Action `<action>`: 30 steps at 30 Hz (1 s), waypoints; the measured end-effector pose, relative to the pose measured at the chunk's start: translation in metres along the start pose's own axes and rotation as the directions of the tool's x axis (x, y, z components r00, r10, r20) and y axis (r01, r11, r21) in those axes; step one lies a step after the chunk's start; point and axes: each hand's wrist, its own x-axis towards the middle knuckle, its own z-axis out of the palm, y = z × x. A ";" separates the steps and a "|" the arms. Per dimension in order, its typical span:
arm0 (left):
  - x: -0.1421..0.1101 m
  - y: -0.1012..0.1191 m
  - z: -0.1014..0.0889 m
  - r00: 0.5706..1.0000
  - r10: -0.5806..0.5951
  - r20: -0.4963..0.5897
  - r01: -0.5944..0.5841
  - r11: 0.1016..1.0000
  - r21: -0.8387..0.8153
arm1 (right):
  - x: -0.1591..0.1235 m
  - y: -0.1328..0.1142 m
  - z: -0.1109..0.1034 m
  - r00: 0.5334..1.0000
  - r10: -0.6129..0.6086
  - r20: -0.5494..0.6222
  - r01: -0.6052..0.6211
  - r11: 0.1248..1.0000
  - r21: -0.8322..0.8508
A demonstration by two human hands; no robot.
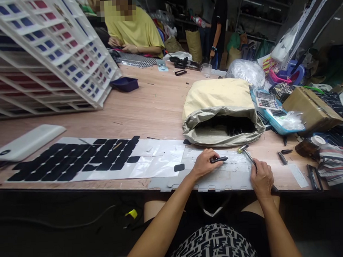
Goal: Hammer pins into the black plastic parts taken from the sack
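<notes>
Fingers (pixel 255 169) clenched on both hands, we sit at the desk (pixel 153 106); a white sheet (pixel 162 166) bearing black patches (pixel 50 176) lies to our left, a cream sack (pixel 215 94) gapes just beyond, our right hand (pixel 263 180) grasps the hammer (pixel 249 155) by its handle, and our left hand (pixel 203 164) pinches a small black piece (pixel 222 159) near the desk's edge

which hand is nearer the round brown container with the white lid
Right. The right hand, gripping a metal-headed hammer, is left of the container; the left hand is farther left.
</notes>
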 end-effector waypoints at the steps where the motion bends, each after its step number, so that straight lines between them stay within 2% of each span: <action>1: -0.009 0.007 -0.001 0.999 0.023 0.033 -0.021 0.999 -0.047 | -0.001 0.000 0.000 1.000 -0.004 0.000 0.004 1.000 -0.003; 3: -0.033 0.021 0.000 0.987 0.075 0.142 -0.061 0.993 -0.105 | -0.001 -0.002 -0.001 1.000 -0.006 0.000 0.006 1.000 -0.006; 5: -0.064 0.032 0.005 0.950 0.119 0.287 -0.092 0.990 -0.105 | -0.001 -0.002 -0.002 1.000 0.001 0.001 -0.001 1.000 -0.002; 8: -0.106 0.036 0.022 0.902 0.070 0.426 -0.058 0.997 -0.042 | 0.000 -0.003 -0.002 1.000 0.012 0.011 -0.013 1.000 0.009; 10: -0.124 0.027 0.035 0.907 -0.055 0.418 0.043 0.998 0.036 | 0.000 -0.002 -0.002 1.000 0.012 0.020 -0.013 1.000 0.016; 12: -0.133 0.013 0.049 0.898 -0.234 0.372 0.191 0.970 0.148 | -0.001 -0.002 -0.001 1.000 0.009 0.023 -0.010 1.000 0.021; 13: -0.134 0.005 0.055 0.876 -0.331 0.350 0.270 0.939 0.212 | -0.001 -0.002 -0.001 1.000 0.008 0.023 -0.008 1.000 0.023; 15: -0.133 -0.008 0.065 0.806 -0.503 0.311 0.405 0.853 0.330 | -0.002 -0.002 -0.001 1.000 0.008 0.025 -0.008 1.000 0.020; 17: -0.130 -0.012 0.068 0.745 -0.589 0.313 0.465 0.795 0.391 | -0.002 -0.002 -0.001 1.000 0.010 0.025 -0.011 1.000 0.010; 19: -0.125 -0.006 0.063 0.736 -0.561 0.379 0.447 0.823 0.350 | -0.003 -0.003 -0.001 1.000 0.010 0.019 -0.010 1.000 0.000; 20: -0.120 0.001 0.057 0.730 -0.511 0.454 0.428 0.859 0.279 | -0.003 -0.003 -0.001 1.000 0.009 0.016 -0.009 1.000 -0.002; 22: -0.106 0.019 0.038 0.680 -0.344 0.648 0.410 0.911 0.053 | -0.003 -0.004 -0.002 1.000 0.005 0.008 -0.005 1.000 -0.003; 24: -0.083 0.038 0.015 0.636 -0.149 0.757 0.420 0.890 -0.177 | -0.002 -0.004 -0.002 1.000 0.000 0.006 0.000 1.000 -0.002; 25: -0.067 0.045 0.003 0.662 -0.098 0.743 0.413 0.875 -0.253 | -0.002 -0.004 -0.002 1.000 -0.002 0.004 0.002 1.000 -0.002; 27: -0.028 0.050 -0.018 0.785 -0.101 0.611 0.354 0.883 -0.309 | -0.002 -0.004 -0.002 1.000 -0.006 0.002 0.006 1.000 -0.007; 29: 0.015 0.042 -0.031 0.922 -0.178 0.345 0.262 0.941 -0.213 | -0.002 -0.003 -0.001 1.000 -0.005 0.002 0.005 1.000 -0.015; 30: 0.037 0.034 -0.034 0.957 -0.229 0.177 0.249 0.963 -0.100 | -0.002 -0.003 -0.001 1.000 -0.005 0.002 0.005 1.000 -0.015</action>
